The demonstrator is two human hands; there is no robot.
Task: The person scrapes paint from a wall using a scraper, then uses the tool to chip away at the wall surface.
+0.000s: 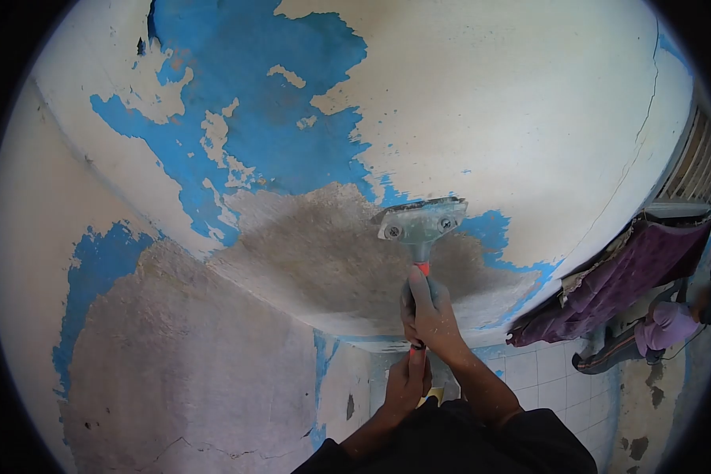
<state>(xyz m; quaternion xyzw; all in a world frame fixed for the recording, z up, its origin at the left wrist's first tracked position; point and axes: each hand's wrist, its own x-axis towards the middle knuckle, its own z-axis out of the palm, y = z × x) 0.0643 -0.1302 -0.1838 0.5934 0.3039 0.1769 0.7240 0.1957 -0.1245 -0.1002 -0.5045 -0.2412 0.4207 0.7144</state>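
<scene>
The ceiling (529,95) is wearing cream paint from 12 to 3 o'clock, with a thin crack (648,103) running down at 2 o'clock. Blue paint (276,118) is showing through from 11 o'clock toward the centre, flecked with cream scraps. Bare grey plaster (316,245) is lying exposed at the centre, and the scraper (420,221) is pressing its blade against the plaster's upper edge. On the wall (24,261) at 8 o'clock, another grey patch (182,363) is spreading beside a blue strip (95,268).

Black long-sleeved top (450,442), sleeves (533,430) bunched near elbows. Forearms uncovered, left hand (409,381) and right hand (428,308) bare.
</scene>
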